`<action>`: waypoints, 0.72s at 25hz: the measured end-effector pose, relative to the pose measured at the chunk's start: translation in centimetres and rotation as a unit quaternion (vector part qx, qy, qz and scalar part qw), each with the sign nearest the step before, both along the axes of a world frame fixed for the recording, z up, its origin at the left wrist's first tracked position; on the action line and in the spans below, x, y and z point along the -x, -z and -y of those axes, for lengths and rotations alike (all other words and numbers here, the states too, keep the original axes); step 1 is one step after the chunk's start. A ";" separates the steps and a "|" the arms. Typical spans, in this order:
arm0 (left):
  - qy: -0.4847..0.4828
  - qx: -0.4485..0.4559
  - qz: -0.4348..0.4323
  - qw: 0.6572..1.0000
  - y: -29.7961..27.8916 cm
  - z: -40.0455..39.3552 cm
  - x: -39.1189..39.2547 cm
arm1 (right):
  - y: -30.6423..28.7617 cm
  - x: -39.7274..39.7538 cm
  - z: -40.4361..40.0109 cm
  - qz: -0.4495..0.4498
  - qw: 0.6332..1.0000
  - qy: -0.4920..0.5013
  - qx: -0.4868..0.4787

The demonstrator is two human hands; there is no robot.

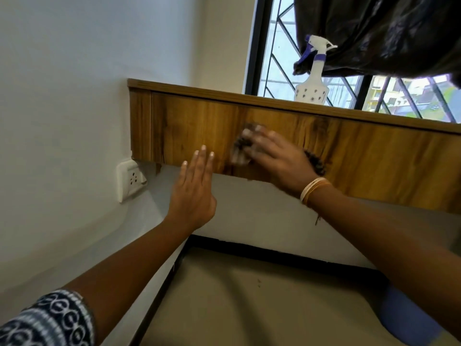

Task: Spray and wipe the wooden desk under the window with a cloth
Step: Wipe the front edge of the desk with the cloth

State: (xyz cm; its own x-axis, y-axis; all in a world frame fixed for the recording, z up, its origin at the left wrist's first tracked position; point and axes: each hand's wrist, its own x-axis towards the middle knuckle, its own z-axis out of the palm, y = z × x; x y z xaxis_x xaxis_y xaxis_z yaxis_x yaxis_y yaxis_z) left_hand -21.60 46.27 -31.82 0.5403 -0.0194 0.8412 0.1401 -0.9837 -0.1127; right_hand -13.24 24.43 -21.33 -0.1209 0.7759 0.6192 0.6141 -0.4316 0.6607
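Right hand [277, 158] pressing a blurred cloth [243, 148] flat against the desk's wooden front panel [361, 156], fingers [259, 138] spread over it. Left hand [194, 193] raised just beside, palm toward the panel, fingers straight and close together, holding nothing. Spray bottle [313, 81] upright on the tabletop by the window [274, 58], well apart from both hands. Socket [131, 179] on the wall, left.
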 end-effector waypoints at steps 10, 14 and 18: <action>-0.047 -0.026 0.059 0.997 1.2 3.1 -3.5 | 7.2 -1.5 5.6 -0.044 0.989 0.036 0.135; 0.084 -0.126 0.094 0.984 2.2 4.6 -3.2 | 7.2 0.7 8.5 -0.050 0.995 0.051 0.066; 0.153 -0.112 0.115 0.975 1.8 9.2 -4.3 | 1.0 2.7 10.9 0.026 0.995 0.042 -0.084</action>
